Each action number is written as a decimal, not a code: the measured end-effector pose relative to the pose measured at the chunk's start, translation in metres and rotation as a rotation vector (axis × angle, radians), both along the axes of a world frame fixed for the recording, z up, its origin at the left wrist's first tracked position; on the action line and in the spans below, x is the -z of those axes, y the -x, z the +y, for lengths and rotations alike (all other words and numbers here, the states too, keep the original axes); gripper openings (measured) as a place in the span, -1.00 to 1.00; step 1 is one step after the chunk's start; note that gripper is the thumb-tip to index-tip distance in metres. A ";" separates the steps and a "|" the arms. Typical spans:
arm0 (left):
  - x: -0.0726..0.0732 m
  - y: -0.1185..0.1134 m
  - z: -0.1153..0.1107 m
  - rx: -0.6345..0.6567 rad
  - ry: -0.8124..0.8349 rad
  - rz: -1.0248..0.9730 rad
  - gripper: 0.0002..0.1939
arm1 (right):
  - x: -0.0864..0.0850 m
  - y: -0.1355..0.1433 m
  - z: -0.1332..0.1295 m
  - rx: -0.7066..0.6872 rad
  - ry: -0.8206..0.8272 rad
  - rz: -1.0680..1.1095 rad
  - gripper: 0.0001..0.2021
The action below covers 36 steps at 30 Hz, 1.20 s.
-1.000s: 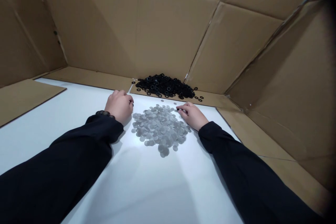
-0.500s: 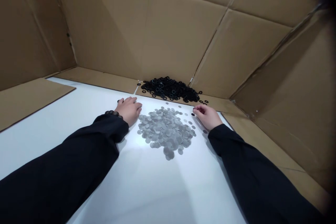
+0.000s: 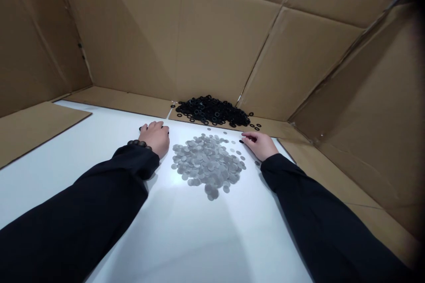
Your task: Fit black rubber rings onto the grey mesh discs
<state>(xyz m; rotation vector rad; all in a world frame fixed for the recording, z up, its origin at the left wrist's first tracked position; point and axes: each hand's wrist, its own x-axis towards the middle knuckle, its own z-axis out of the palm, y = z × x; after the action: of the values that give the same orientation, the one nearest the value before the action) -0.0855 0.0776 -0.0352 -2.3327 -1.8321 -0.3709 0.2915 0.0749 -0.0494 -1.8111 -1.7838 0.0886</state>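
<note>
A spread pile of grey discs (image 3: 206, 161) lies on the white table top (image 3: 186, 230). To its left, my left hand (image 3: 155, 138) rests palm down with fingers apart, and small dark bits show beside its outer fingertips. Right of the pile, my right hand (image 3: 259, 144) has thumb and fingertips close together; whatever they hold is too small to make out. A dark disc (image 3: 241, 141) lies by its thumb. Behind the grey pile sits a heap of black rings (image 3: 212, 111) on a cardboard strip.
Tall cardboard walls (image 3: 212, 35) stand at the back and on both sides. A flat cardboard piece (image 3: 40, 124) covers the table's left part. A few loose black rings (image 3: 257, 128) lie right of the black heap.
My left hand has shifted left, a little away from the grey discs. My right hand stays near the same spot, its fingers slightly changed. The whole view has shifted slightly.
</note>
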 end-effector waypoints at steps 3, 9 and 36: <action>-0.004 -0.003 -0.003 -0.009 -0.002 0.015 -0.57 | 0.001 0.000 0.002 0.005 -0.001 0.009 -0.67; -0.009 -0.004 -0.006 -0.009 -0.021 0.017 -0.55 | 0.000 0.000 0.004 -0.028 -0.012 -0.072 -0.72; -0.022 -0.016 -0.024 0.410 -0.076 -0.055 -0.65 | -0.008 -0.050 0.004 0.254 0.000 -0.142 -0.72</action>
<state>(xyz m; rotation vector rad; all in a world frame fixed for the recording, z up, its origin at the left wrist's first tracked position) -0.0692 0.0536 -0.0131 -2.6576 -1.3201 -0.5464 0.3418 0.0790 -0.0419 -2.0729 -1.6288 -0.1428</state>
